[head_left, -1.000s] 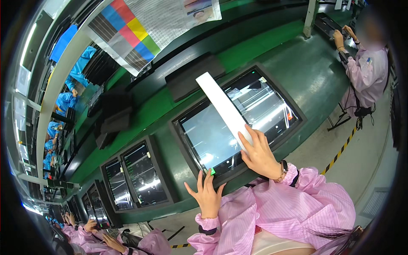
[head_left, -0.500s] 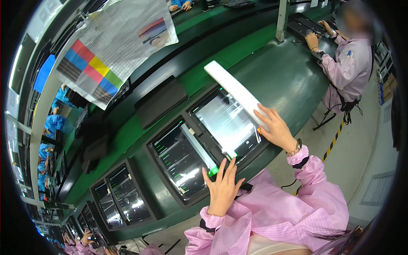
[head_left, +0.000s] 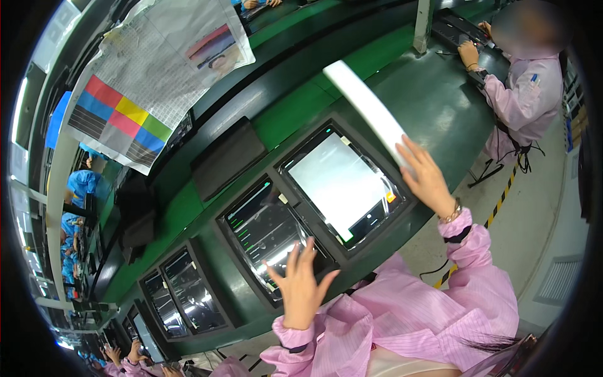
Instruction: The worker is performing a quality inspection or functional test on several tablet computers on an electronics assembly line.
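Note:
My right hand (head_left: 427, 178) grips the near end of a long flat white board (head_left: 367, 107), held tilted up over the green workbench (head_left: 289, 113). Under it lies a tablet with a bright white screen (head_left: 339, 185) set in a dark recess. My left hand (head_left: 300, 286) is open with fingers spread, hovering at the near edge of a second tablet with a dark screen (head_left: 267, 229). Both arms wear pink sleeves.
More recessed screens (head_left: 182, 298) run along the bench to the left. A colour test chart on printed paper (head_left: 147, 81) hangs above. A person in pink (head_left: 521, 94) works at the far right; people in blue (head_left: 78, 188) sit at left. Yellow-black floor tape (head_left: 496, 207) lies at right.
The white board has swung up and right, off the white-screen tablet. My left hand has left the small green item near the tablets and now hovers spread over the dark screen's edge.

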The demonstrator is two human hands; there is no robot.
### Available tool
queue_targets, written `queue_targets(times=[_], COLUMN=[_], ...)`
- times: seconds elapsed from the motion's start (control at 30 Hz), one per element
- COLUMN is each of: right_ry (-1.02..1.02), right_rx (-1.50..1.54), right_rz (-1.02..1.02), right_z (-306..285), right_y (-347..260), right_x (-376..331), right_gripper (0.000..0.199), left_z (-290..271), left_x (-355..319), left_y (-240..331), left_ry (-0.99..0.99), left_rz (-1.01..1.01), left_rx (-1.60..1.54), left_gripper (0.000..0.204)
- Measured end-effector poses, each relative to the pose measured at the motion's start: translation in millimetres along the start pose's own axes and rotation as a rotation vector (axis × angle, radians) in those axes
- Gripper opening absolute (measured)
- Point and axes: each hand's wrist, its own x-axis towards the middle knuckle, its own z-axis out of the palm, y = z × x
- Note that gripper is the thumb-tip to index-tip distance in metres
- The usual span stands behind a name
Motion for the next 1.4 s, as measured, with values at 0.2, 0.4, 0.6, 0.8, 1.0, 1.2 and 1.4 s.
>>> queue_targets(times=[0.2,0.4,0.6,0.8,1.0,1.2,1.4], right_ry=[-0.242,-0.435,-0.461,-0.517,-1.104,-1.09,-1.201], right_rx=[-0.231,0.169,0.075,0.242,0.879,1.286,1.212], right_rz=[-0.111,-0.414,-0.546,-0.365,0.213,0.809,0.575], right_z=[-4.4,28.9,64.2,48.6,48.9,67.8,88.4], right_y=[-2.2,-82.7,-96.3,-120.4,-146.7,-160.3,-166.6], right_x=[25.8,65.5,79.7,78.2,60.5,57.5,59.9], right_gripper=[0.049,0.048,0.05,0.03,0.045,0.054,0.025], left_z=[-26.0,-25.2,-28.1,-18.9,-18.6,-30.8,-19.5], left_x=[-12.2,-8.9,3.4,10.4,14.7,-21.9,-57.5], left_y=[-78.2,-110.2,-113.1,-132.4,-142.6,-133.9,-129.0], left_ry=[0.08,0.017,0.041,0.079,0.021,0.065,0.192], left_rz=[-0.19,-0.168,-0.189,-0.187,-0.177,-0.283,-0.302], left_rx=[0.048,0.078,0.089,0.078,0.113,0.004,-0.15], left_gripper=[0.07,0.073,0.07,0.069,0.072,0.078,0.074])
